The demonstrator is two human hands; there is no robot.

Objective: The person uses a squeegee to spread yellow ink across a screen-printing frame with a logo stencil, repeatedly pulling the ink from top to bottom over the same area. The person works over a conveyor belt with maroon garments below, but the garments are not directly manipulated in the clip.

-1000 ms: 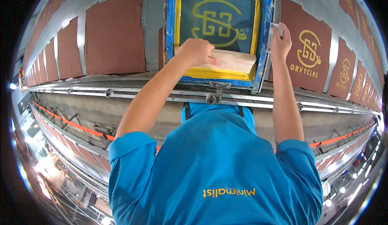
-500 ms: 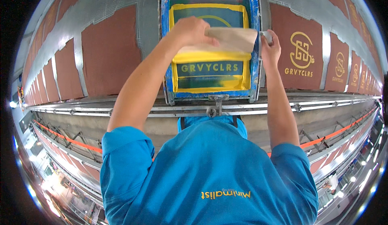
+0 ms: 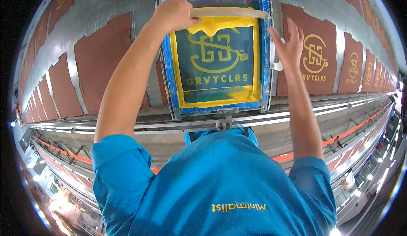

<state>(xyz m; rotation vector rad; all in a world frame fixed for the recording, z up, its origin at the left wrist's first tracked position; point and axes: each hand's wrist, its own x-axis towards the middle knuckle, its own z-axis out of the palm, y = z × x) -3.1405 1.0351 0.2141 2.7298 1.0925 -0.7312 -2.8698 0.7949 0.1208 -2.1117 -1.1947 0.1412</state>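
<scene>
White lights (image 3: 383, 178) at lower right

You are in a screen-printing workshop: a blue-framed rectangular mesh screen (image 3: 218, 67) smeared with yellow ink (image 3: 210, 25) lies at twelve o'clock, and flat brown fabric panels (image 3: 104, 62) line a long grey table (image 3: 114, 2) toward ten and two o'clock.

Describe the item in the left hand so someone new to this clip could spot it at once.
Start at the blue-edged frame in the top centre. Near its far end, the left hand grips one end of a long bar lying crosswise, with thick yellow ink along its near side. Its pale, wood-like beige sets it apart from the blue and yellow around it.
</scene>
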